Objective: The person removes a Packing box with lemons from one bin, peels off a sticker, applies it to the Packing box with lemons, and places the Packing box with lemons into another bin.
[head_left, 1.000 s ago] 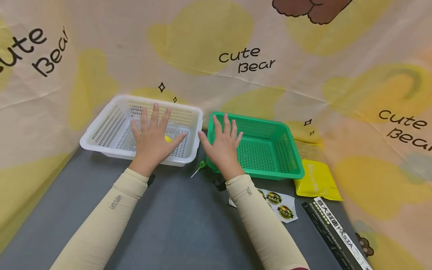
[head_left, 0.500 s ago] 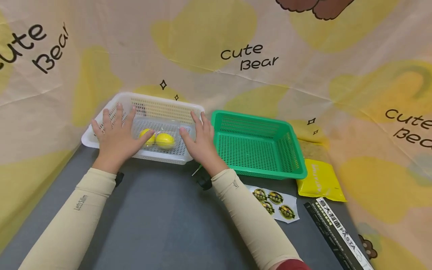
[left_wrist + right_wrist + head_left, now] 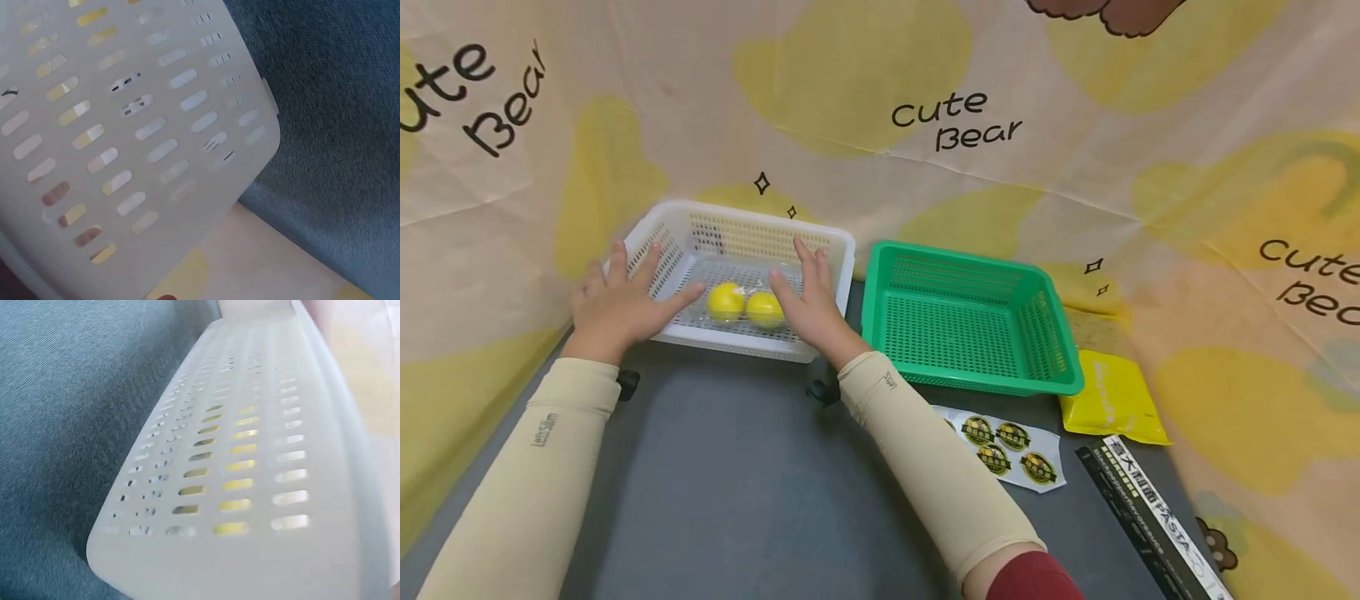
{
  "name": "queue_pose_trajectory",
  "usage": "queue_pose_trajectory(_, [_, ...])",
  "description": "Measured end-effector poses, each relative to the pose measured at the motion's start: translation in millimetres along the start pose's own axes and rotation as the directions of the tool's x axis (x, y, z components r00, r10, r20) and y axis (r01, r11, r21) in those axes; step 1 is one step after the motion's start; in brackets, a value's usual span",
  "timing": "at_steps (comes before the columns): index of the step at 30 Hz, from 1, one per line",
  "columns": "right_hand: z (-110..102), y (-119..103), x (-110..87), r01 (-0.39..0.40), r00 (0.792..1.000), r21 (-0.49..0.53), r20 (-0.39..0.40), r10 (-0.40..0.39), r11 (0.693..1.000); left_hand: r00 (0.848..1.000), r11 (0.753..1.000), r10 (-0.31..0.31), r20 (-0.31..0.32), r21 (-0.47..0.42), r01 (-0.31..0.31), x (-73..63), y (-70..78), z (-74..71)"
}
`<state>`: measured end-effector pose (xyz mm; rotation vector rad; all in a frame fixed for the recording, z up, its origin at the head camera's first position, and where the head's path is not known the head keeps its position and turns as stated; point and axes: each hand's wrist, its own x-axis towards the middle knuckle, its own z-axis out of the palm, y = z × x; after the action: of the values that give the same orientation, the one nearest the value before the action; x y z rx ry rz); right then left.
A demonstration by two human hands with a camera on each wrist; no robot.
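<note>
Over the left end of the white basket (image 3: 737, 342) is my left hand (image 3: 617, 310), its fingers spread and fairly straight near the rim. My right hand (image 3: 817, 310) extends over the basket's right part with straight fingers, close to a clear plastic pack (image 3: 711, 268). Two yellow balls (image 3: 726, 301) lie in that pack; whether my right hand touches it I cannot tell. From the left wrist, the basket's slotted wall (image 3: 150, 128) fills much of the view. Yellow shows through the slots of the basket side (image 3: 206, 487) in the right wrist view.
A green basket (image 3: 970, 383) stands right of the white one. Beyond it lie a yellow packet (image 3: 1108, 398), a sticker sheet (image 3: 992, 442) and a long black pasta box (image 3: 1150, 517) on the grey table (image 3: 722, 483). Printed cloth (image 3: 820, 108) hangs behind.
Both hands have moved left; the right one went from the green basket to the white one. My left hand shifted to the white basket's left end, uncovering the yellow balls.
</note>
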<state>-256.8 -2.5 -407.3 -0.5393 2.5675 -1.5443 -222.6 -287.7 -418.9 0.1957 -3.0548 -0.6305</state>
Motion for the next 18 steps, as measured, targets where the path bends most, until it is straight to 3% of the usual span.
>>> queue_pose_trajectory(11, [17, 5, 36.7, -0.204, 0.978, -0.036, 0.034, 0.206, 0.978, 0.999, 0.999, -0.019, 0.033, 0.027, 0.018, 1.8, 5.4, -6.8])
queue_pose_trajectory(18, [24, 9, 48.8, -0.286, 0.946, -0.043, 0.145, 0.289, 0.957, 0.999, 0.999, -0.038, 0.036, 0.02, 0.037, 1.9, 2.4, -5.1])
